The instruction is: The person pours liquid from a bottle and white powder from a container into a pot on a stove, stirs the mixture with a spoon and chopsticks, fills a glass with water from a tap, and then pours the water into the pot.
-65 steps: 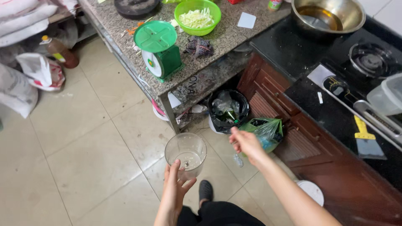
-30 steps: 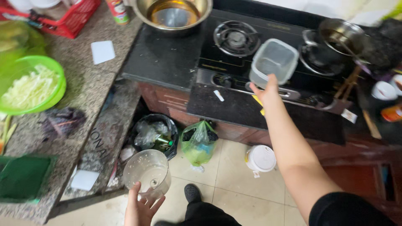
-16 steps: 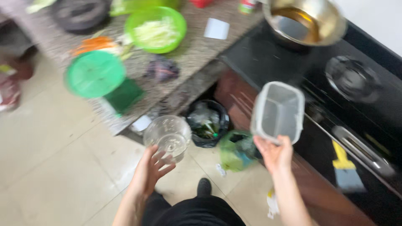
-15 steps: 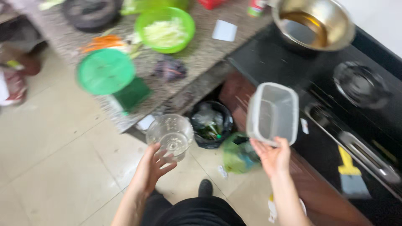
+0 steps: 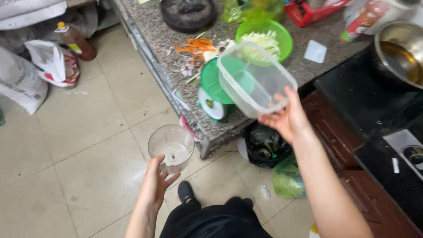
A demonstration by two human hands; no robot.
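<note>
My left hand grips a clear round plastic cup from below, fingers curled around its base, and holds it upright over the floor in front of the counter. My right hand pinches the near corner of a clear rectangular plastic container, thumb on top of the rim and fingers under it. The container is tilted, its open side turned up and toward me, and it hangs above the counter's edge.

The counter is speckled grey stone. Under the container stands a green kitchen scale with a white dial, close to the counter's front edge. Behind it lie orange carrot peelings and a green bowl of shredded pale vegetable. A dark round pan sits farther back, and a red basket is at the far edge. To my right the surface turns black, with a steel bowl holding brownish liquid.

The floor is large beige tiles with dark grout. A black bin with a bag stands under the counter, a green plastic bag beside it. Against the left wall lean white sacks and a brown bottle. My black shoe shows below the cup.
</note>
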